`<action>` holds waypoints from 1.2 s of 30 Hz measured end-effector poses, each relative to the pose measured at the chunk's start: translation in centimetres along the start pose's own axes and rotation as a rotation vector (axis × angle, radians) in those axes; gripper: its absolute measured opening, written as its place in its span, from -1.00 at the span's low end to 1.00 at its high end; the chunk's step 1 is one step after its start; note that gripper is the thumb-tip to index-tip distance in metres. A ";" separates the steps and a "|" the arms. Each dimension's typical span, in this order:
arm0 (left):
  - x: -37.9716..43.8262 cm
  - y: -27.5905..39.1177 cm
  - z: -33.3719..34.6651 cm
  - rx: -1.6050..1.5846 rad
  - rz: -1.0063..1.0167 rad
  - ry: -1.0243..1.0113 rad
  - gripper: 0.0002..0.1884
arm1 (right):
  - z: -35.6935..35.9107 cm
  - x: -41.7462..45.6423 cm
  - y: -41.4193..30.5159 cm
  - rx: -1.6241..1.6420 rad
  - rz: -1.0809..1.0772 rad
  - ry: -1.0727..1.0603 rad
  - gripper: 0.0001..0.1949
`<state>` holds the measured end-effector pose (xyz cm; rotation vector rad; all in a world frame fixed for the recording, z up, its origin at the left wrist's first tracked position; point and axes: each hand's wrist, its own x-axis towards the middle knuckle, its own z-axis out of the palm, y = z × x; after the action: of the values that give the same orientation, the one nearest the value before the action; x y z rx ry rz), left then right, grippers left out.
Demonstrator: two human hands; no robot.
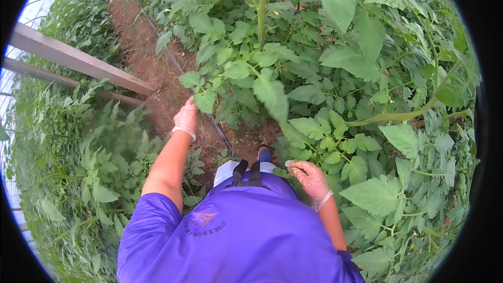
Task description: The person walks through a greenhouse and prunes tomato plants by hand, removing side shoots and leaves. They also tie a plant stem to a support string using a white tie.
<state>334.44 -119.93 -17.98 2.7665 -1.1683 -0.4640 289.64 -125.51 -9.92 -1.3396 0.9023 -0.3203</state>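
My left hand (185, 118), in a clear disposable glove, reaches forward over the soil path, beside the outer leaves of a tomato plant (237, 70). Its fingertips lie close to a leaf (205, 101); whether they touch it or hold anything is hidden. Nearer my body on the right, my right hand (310, 179) wears the same kind of glove. Its fingers are bent, with thumb and fingertips close together, and a pale glove tip sticks out. Low tomato leaves (332, 157) surround that hand. I cannot make out anything held there.
A thick green stem (262, 8) rises ahead, and another stem (408, 116) bends across the right. A dark drip hose (220, 131) runs along the reddish soil path (129, 35). On the left, a concrete post (84, 58) slants in among dense plants. My blue shoe (265, 155) shows below.
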 end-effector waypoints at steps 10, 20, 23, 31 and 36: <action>7.6 -13.1 -2.9 -0.264 -0.104 0.088 -0.50 | 0.8 5.9 -2.7 0.076 -0.004 0.139 -0.77; 13.7 -8.3 -7.0 0.236 0.384 -0.213 -0.36 | 10.2 18.9 -11.4 0.227 -0.235 0.477 -0.17; 15.6 -10.5 -6.2 0.168 0.772 -0.159 -0.36 | 12.0 24.3 -13.5 0.308 -0.278 0.473 -0.17; 18.2 -6.8 -10.5 -0.120 0.631 -0.568 -0.41 | 18.9 29.3 -13.1 -0.381 -0.479 0.149 -0.57; 19.4 -5.7 -12.6 0.119 0.783 -0.426 -0.54 | 18.5 28.2 -11.5 -0.341 -0.513 0.181 -0.56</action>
<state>355.06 -130.09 -11.79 2.0624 -2.2681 -0.9041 324.07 -134.47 -10.54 -1.8807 0.7712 -0.7162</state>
